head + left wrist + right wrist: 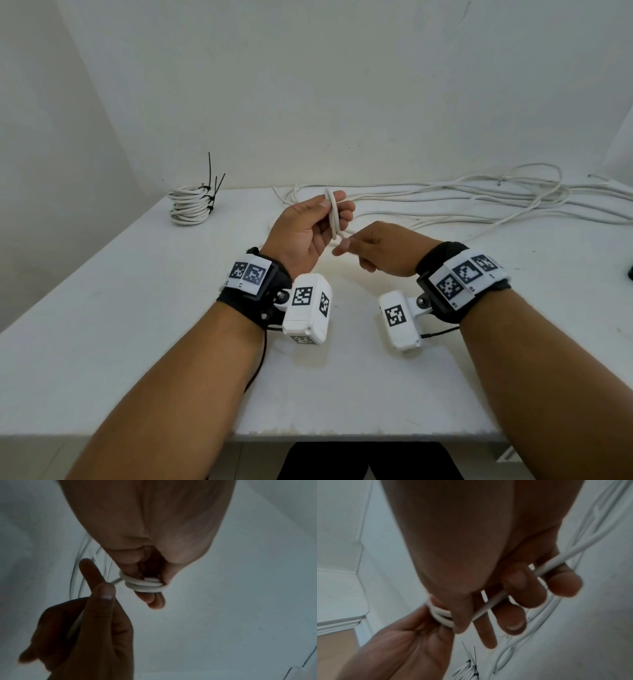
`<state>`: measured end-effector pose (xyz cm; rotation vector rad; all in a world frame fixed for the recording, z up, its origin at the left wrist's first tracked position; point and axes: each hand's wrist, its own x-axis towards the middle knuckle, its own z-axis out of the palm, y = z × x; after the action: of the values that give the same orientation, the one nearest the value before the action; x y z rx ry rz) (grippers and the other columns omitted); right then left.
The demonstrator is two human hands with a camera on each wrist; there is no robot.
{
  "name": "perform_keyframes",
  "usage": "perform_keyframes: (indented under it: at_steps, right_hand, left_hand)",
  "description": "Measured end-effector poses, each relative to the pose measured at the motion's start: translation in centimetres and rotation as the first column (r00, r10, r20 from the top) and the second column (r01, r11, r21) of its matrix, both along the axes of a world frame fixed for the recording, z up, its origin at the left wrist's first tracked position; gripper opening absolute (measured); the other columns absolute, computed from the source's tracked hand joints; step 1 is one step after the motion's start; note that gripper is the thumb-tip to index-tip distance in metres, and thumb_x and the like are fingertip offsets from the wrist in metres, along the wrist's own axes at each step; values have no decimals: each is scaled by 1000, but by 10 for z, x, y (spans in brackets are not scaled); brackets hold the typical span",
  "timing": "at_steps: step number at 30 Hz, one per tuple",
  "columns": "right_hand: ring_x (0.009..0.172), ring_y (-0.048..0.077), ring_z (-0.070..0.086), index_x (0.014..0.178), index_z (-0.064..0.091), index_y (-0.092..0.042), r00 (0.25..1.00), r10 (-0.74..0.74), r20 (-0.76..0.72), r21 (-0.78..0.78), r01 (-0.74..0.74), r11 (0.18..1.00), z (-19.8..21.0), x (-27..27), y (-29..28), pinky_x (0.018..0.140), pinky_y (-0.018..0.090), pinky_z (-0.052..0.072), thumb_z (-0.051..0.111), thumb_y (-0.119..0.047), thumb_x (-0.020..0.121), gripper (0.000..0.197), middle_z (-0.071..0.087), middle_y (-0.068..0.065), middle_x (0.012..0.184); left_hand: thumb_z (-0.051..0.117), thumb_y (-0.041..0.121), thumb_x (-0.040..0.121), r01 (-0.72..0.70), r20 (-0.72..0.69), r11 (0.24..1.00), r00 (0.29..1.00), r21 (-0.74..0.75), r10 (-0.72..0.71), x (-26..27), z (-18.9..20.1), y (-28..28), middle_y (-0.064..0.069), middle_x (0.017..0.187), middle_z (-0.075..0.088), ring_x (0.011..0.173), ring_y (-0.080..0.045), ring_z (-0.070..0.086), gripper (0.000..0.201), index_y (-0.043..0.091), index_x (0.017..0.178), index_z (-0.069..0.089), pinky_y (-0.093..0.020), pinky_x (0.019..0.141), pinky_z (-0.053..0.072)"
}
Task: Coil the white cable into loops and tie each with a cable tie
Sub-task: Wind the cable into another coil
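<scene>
My left hand (pixel 317 224) is raised over the table's middle, palm up, with a few turns of white cable (pixel 333 219) wound round its fingers and the thumb pinning them. In the left wrist view the loops (pixel 145 584) circle the fingertips. My right hand (pixel 373 248) is just to the right, its curled fingers gripping the running strand (pixel 489 603) that leads off to the loose cable (pixel 479 202) spread along the back right. The loops (pixel 441 615) sit against the left palm in the right wrist view.
A finished stack of white coils (pixel 190 205) bound with black cable ties (pixel 210 186) stands at the back left of the white table (pixel 137 325). A wall rises right behind the table. A dark object (pixel 630 272) shows at the right edge.
</scene>
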<state>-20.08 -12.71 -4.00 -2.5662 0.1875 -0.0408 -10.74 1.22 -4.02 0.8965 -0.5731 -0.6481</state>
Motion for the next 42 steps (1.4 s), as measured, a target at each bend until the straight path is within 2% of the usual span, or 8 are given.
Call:
perform_keyframes:
  at_steps: [6,11,17,21,25,33,38,42]
  right_hand:
    - [69,13,60,80,66,-23,976,135,-169,-136,-159,978,2,-4,17,75,31,47,48,-44,99,33,70,-7,80]
    - [66,1,53,97,74,-26,984,166,64,-178,-153,972,4,-5,17,62,17,38,61,-29,93,14,63,-17,78]
    - [54,5,51,68,70,-19,896,-62,440,129,5,992,6,-6,-10,54,20,42,87,-28,70,19,65,-6,61]
    - [66,27,59,75,76,-19,839,-138,526,219,23,976,7,-8,-22,62,32,47,82,-34,75,16,71,7,71]
    - [58,14,52,78,77,-25,806,-206,555,264,64,962,6,-6,-31,58,24,41,73,-36,85,15,68,4,66]
    - [39,1,45,50,61,-34,972,-120,202,114,98,989,2,-5,-11,55,19,37,47,-43,101,54,54,-14,42]
    - [50,9,51,89,72,-14,999,-33,-8,-30,32,999,-3,0,0,70,32,49,45,-52,98,47,65,-6,61]
    - [58,7,54,107,72,-22,990,109,-87,-91,-117,989,0,-4,13,70,26,46,49,-47,98,35,62,-7,65]
  left_hand:
    - [39,5,102,-285,293,936,931,206,219,4,-11,-5,-10,85,72,74,-16,69,30,5,89,66,-27,80,56]
    - [46,2,93,-510,764,728,645,458,-29,7,-14,2,-2,59,60,51,-5,55,34,8,61,59,-27,59,42]
    - [36,7,97,-194,552,770,800,608,-235,-2,-5,5,-15,71,71,56,-18,63,36,-9,91,67,-21,54,48]
    - [34,12,100,-115,519,858,833,500,-191,-2,-3,5,-5,56,61,52,-18,51,41,-12,98,67,-26,55,42]
    - [31,23,103,18,430,936,885,353,-179,-3,-3,7,-3,51,48,51,-17,40,49,-12,98,66,-24,55,35]
    - [29,11,105,20,224,993,973,114,-45,-7,-2,1,-6,64,58,59,-15,57,37,-8,106,60,-25,67,53]
    - [32,1,102,-63,86,998,994,-31,66,-4,-2,-6,-12,86,72,73,-15,66,27,-9,109,56,-21,74,55]
    - [36,4,102,-356,393,927,874,117,286,3,-6,-3,-7,92,72,79,-12,67,26,8,94,61,-20,77,53]
